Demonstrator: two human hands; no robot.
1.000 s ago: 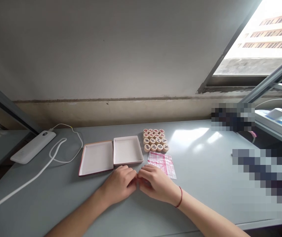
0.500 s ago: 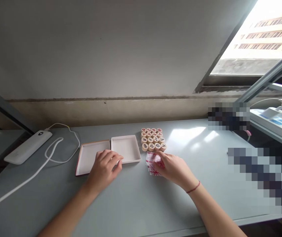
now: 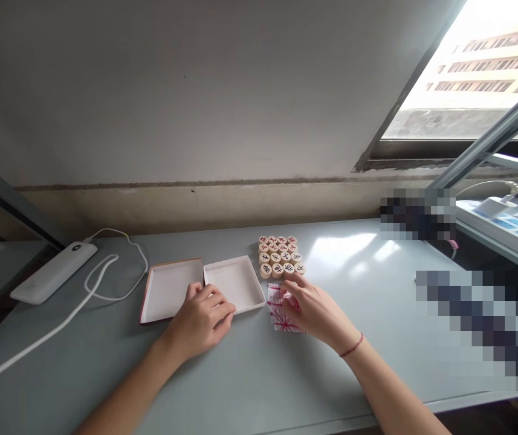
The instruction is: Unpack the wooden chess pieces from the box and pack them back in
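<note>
My left hand (image 3: pixel 204 320) is closed over the near edge of the white open box half (image 3: pixel 236 278), thumb towards me. Left of it lies the other half, a shallow tray (image 3: pixel 165 293) with a red-brown outer edge. My right hand (image 3: pixel 315 308) pinches the folded paper chessboard (image 3: pixel 281 314), white with red lines, which lies flat on the table; its right part is hidden under the fingers. Just beyond sits a block of round wooden Chinese chess pieces (image 3: pixel 281 257) in rows, red characters at the back, black in front.
A white power bank (image 3: pixel 54 272) with a white cable (image 3: pixel 50 335) lies on the left of the grey table (image 3: pixel 240 386). Metal frame bars (image 3: pixel 489 136) rise at the right, beside a shelf with small items. A wall closes off the back.
My left hand has moved right, and the white box half has turned, its right side now nearer me. The paper chessboard has shifted slightly towards me under my right hand.
</note>
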